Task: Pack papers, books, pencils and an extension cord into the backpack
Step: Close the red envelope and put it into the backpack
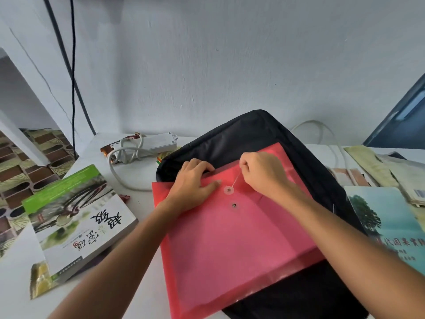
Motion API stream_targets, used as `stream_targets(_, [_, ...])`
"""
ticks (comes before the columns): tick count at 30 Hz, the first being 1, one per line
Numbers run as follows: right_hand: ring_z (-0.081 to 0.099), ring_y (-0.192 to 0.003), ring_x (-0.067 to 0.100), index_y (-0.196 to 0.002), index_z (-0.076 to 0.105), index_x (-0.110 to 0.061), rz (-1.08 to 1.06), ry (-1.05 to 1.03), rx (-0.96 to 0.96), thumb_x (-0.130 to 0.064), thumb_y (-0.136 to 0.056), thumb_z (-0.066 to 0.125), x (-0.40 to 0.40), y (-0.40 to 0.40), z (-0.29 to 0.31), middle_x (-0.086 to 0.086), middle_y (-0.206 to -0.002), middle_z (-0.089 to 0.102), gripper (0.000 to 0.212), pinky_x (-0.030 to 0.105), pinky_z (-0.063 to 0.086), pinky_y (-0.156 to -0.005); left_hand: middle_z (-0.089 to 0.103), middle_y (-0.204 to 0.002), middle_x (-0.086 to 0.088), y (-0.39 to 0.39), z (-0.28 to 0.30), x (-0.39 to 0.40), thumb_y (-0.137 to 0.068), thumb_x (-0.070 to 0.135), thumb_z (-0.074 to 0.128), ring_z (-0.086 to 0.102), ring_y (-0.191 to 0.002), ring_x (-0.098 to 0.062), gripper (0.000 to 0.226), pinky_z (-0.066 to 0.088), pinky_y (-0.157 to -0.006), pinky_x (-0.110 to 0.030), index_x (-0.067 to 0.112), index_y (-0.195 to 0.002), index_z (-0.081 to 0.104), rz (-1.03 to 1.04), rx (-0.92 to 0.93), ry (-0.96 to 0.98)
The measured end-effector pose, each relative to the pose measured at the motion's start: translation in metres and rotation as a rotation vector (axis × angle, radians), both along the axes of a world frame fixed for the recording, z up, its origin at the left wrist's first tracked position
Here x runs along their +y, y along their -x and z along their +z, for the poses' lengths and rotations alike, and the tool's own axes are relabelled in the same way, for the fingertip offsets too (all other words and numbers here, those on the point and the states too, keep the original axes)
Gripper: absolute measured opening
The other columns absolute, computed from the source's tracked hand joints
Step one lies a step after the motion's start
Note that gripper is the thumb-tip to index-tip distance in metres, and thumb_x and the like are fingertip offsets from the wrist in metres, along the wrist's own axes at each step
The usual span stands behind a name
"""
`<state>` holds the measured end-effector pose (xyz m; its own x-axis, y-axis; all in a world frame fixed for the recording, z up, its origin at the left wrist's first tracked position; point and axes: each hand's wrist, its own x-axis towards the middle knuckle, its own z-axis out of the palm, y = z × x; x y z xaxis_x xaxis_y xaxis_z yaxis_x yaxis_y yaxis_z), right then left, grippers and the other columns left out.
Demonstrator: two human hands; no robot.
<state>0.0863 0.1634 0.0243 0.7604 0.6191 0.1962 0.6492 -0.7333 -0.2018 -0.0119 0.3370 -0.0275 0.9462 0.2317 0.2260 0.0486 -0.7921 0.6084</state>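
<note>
With our left hand (pixel 195 180) pressing the red folder (pixel 230 226) atop the backpack (pixel 241 132) and right hand (pixel 259 171) pinching its string (pixel 235 180), an unsteady pull could slide the folder off.

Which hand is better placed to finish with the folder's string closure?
Right. The right hand already pinches the thin white string leading from the round white button on the translucent pink plastic folder. The left hand is occupied holding the flap flat.
</note>
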Motion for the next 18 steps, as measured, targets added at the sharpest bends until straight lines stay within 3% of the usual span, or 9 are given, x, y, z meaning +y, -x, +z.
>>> stream_targets(4, [0.055, -0.061, 0.025, -0.072, 0.063, -0.015, 0.021, 0.025, 0.025, -0.008, -0.083, 0.052, -0.03, 0.008, -0.004, -0.001, -0.06, 0.06, 0.017, 0.031, 0.034, -0.053, 0.05, -0.11, 0.003, 0.001, -0.002, -0.001, -0.066, 0.073, 0.047, 0.043, -0.105, -0.017, 0.069, 0.038, -0.094, -0.034, 0.024, -0.113, 0.06, 0.004, 0.011, -0.103])
stream_targets(6, [0.056, -0.06, 0.023, -0.075, 0.067, -0.017, 0.088, 0.002, 0.04, -0.007, -0.084, 0.055, -0.045, 0.014, -0.005, -0.005, -0.06, 0.061, 0.018, 0.03, 0.035, -0.055, 0.049, -0.11, 0.003, 0.0, -0.003, -0.002, -0.067, 0.073, 0.046, 0.043, -0.105, -0.019, 0.07, 0.04, -0.094, -0.038, 0.023, -0.115, 0.059, 0.005, -0.003, -0.145])
stream_targets(8, [0.067, -0.077, 0.025, -0.093, 0.075, -0.02, 0.151, 0.003, 0.056, -0.008, -0.086, 0.054, -0.057, 0.022, -0.005, -0.002, -0.081, 0.074, 0.025, 0.03, 0.047, -0.066, 0.048, -0.11, 0.002, -0.001, -0.005, -0.002, -0.068, 0.073, 0.046, 0.043, -0.104, -0.02, 0.07, 0.041, -0.093, -0.04, 0.023, -0.115, 0.058, 0.007, -0.015, -0.165])
stream_targets(11, [0.068, -0.098, 0.021, -0.116, 0.069, -0.03, 0.241, 0.074, 0.098, -0.015, -0.086, 0.042, -0.065, 0.033, -0.009, -0.006, -0.108, 0.073, 0.043, 0.034, 0.051, -0.086, 0.047, -0.11, 0.003, -0.002, -0.005, -0.002, -0.068, 0.074, 0.046, 0.042, -0.105, -0.019, 0.071, 0.04, -0.093, -0.038, 0.023, -0.116, 0.058, 0.008, -0.018, -0.185])
stream_targets(14, [0.069, -0.095, 0.023, -0.127, 0.06, -0.034, 0.307, 0.147, 0.096, -0.017, -0.08, 0.029, -0.067, 0.037, -0.016, -0.005, -0.11, 0.072, 0.059, 0.039, 0.052, -0.083, 0.047, -0.11, 0.002, -0.001, -0.004, -0.004, -0.068, 0.074, 0.044, 0.042, -0.105, -0.02, 0.072, 0.039, -0.093, -0.037, 0.023, -0.117, 0.058, 0.005, -0.007, -0.196])
stream_targets(18, [0.068, -0.09, 0.028, -0.133, 0.054, -0.033, 0.322, 0.206, 0.051, -0.006, -0.086, 0.037, -0.068, 0.045, -0.011, 0.003, -0.106, 0.073, 0.057, 0.04, 0.051, -0.078, 0.047, -0.111, 0.001, 0.0, -0.003, -0.006, -0.068, 0.074, 0.044, 0.043, -0.105, -0.021, 0.073, 0.04, -0.092, -0.038, 0.022, -0.118, 0.058, 0.009, -0.002, -0.213])
